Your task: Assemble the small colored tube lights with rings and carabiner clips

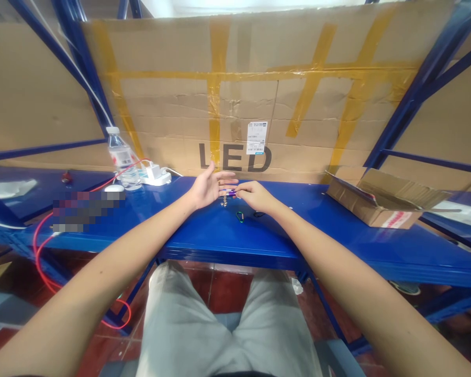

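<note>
Purple and shiny in the head view, a small piece (231, 192) is up over the blue table (204, 233). The right hand (256, 196) pinches its end; the left hand (206, 189) is spread, maybe touching it. It looks light, hard and slippery, best held by its sides.

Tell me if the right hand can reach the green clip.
Probably yes: the green clip lies uncovered near the right hand, though that hand seems busy pinching the small purple item.
</note>
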The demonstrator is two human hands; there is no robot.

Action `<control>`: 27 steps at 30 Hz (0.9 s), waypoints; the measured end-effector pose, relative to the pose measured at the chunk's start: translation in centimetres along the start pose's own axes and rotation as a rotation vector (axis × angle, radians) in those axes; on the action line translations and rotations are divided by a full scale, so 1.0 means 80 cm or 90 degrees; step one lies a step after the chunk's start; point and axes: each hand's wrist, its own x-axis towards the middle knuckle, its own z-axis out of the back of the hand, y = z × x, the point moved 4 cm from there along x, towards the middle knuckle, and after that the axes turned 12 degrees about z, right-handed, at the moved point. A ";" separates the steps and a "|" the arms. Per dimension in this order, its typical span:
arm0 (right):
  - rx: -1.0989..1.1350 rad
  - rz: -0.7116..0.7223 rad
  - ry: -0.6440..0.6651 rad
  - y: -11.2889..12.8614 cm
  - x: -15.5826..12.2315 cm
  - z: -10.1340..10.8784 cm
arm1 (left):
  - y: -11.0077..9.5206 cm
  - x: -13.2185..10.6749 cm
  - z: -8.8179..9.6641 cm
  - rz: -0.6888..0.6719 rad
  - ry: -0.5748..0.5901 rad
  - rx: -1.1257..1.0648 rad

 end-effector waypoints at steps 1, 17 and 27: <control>0.002 0.002 -0.001 0.000 0.000 0.000 | 0.000 0.000 0.000 -0.002 0.000 -0.002; 0.021 -0.008 -0.017 -0.003 0.001 -0.001 | -0.002 0.000 -0.001 -0.004 0.023 -0.008; 0.049 0.022 -0.008 -0.001 0.001 -0.003 | 0.002 0.003 0.003 0.022 0.049 -0.020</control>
